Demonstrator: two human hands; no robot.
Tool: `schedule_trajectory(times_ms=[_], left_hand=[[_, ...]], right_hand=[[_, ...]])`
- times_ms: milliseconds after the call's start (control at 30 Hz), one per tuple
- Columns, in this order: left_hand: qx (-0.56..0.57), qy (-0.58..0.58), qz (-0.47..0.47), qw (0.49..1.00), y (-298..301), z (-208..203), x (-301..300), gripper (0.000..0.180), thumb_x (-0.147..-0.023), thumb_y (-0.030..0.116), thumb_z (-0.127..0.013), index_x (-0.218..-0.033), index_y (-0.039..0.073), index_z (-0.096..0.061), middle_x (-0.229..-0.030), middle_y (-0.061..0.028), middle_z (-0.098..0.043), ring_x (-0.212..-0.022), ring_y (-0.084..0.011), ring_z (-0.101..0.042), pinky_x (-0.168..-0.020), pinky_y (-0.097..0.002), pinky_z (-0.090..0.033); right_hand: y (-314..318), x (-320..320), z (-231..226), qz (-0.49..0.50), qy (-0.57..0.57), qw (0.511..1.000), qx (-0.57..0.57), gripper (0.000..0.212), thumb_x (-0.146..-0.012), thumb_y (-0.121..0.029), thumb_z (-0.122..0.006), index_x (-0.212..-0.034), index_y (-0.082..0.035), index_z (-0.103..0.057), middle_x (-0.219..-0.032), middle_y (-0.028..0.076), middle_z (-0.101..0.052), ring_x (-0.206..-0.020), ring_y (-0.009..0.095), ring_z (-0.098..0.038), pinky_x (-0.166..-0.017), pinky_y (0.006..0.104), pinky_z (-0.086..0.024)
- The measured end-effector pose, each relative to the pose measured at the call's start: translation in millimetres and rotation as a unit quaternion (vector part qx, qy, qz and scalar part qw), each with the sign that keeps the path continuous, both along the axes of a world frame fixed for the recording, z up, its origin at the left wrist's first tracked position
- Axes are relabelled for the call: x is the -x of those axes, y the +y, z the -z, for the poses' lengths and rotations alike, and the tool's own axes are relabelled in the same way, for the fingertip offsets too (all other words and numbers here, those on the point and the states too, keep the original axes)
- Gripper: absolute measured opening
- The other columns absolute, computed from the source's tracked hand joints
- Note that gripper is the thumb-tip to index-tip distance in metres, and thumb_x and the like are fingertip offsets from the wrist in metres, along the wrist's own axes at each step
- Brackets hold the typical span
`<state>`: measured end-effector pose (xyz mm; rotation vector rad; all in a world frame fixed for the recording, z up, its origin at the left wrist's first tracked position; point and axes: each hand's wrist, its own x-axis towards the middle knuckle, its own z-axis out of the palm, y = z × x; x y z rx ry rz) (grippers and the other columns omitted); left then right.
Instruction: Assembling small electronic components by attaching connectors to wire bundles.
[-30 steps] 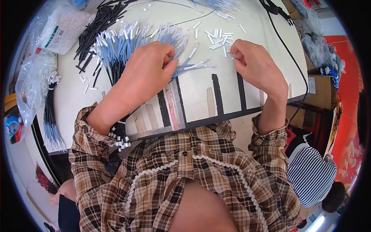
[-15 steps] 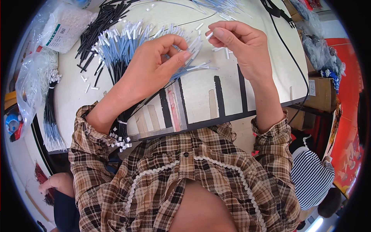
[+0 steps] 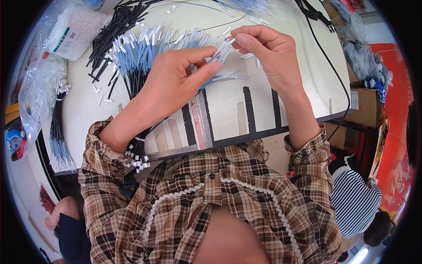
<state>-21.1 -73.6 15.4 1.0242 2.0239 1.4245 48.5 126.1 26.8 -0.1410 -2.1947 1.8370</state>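
My left hand (image 3: 180, 77) is closed, thumb and forefinger pinching a thin pale-blue wire (image 3: 216, 54) from a fanned bundle. Opposite it, my right hand (image 3: 270, 50) pinches a short white tube (image 3: 232, 41) between thumb and forefinger. The tube is at the wire tips; whether one is inside it I cannot tell. The wire bundle (image 3: 134, 48) has light-blue ends, many with white tips, and black sleeves running under my left forearm. Near the table's front edge, a white tie (image 3: 139, 139) binds it above white connectors (image 3: 140, 163). Several loose white tubes (image 3: 258, 63) lie beneath my right hand.
Black tubes (image 3: 114, 33) are heaped behind the bundle. A plastic bag of small white pieces (image 3: 77, 33) stands at the far left, above a second tied bundle (image 3: 57, 112). A black cable (image 3: 327, 57) crosses the right side. People sit at both sides, one in a striped top (image 3: 355, 198).
My right hand has moved left with the white tube, bringing it to the wire tips by my left hand. My left hand has shifted slightly; its fingertips are a little farther right.
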Motion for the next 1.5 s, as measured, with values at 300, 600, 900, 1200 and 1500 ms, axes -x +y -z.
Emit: schedule_trajectory(times_ms=[300,600,900,1200,1500], left_hand=[[-0.002,0.064,-0.004,0.998,0.4,-7.6,-1.6,0.026,-0.094,0.012,-0.058,-0.115,-0.002,-0.061,-0.077,-0.002,-0.064,-0.066,-0.0029,-0.045,-0.057,-0.0197,-0.041],[-0.082,0.15,-0.039,0.985,2.2,1.8,0.8,0.021,-0.09,0.011,-0.058,-0.106,-0.001,-0.064,-0.084,-0.0161,-0.062,-0.071,-0.0238,-0.059,-0.063,-0.0306,-0.046],[-0.059,-0.105,-0.014,0.993,2.2,4.3,1.7,0.024,-0.091,0.01,-0.062,-0.111,-0.003,-0.062,-0.083,0.0019,-0.057,-0.071,-0.0019,-0.047,-0.058,-0.0166,-0.037],[-0.069,-0.097,-0.006,0.993,2.9,5.2,0.3,0.027,-0.091,0.011,-0.062,-0.114,-0.002,-0.062,-0.08,0.0039,-0.06,-0.071,-0.001,-0.047,-0.06,-0.0172,-0.04],[-0.063,-0.024,-0.002,0.998,2.4,2.7,-2.6,0.026,-0.093,0.013,-0.058,-0.116,0.001,-0.062,-0.073,-0.0009,-0.059,-0.063,-0.0039,-0.045,-0.054,-0.0212,-0.038]], right_hand=[[0.1,-2.1,-4.0,0.002,0.029,1.0,-0.005,0.017,-0.087,-0.011,-0.066,-0.098,0.001,-0.069,-0.089,0.007,-0.07,-0.084,0.011,-0.064,-0.077,0.0215,-0.051],[-0.5,-0.9,-2.9,0.011,0.054,0.998,-0.025,0.019,-0.089,-0.015,-0.063,-0.101,0.0,-0.068,-0.091,0.007,-0.07,-0.081,0.009,-0.061,-0.07,0.0218,-0.048],[-2.1,-0.8,-2.2,0.004,0.044,0.999,-0.019,0.02,-0.09,-0.015,-0.062,-0.102,0.0,-0.067,-0.092,0.007,-0.07,-0.081,0.009,-0.061,-0.07,0.0219,-0.047],[-4.3,-0.4,-3.8,0.001,0.044,0.999,-0.003,0.017,-0.087,-0.014,-0.066,-0.099,-0.001,-0.069,-0.089,0.006,-0.07,-0.082,0.009,-0.064,-0.071,0.0214,-0.049],[-7.0,-1.9,-7.0,-0.028,0.041,0.999,-0.007,0.015,-0.087,-0.01,-0.065,-0.096,0.002,-0.069,-0.088,0.007,-0.07,-0.082,0.01,-0.064,-0.075,0.022,-0.051]])
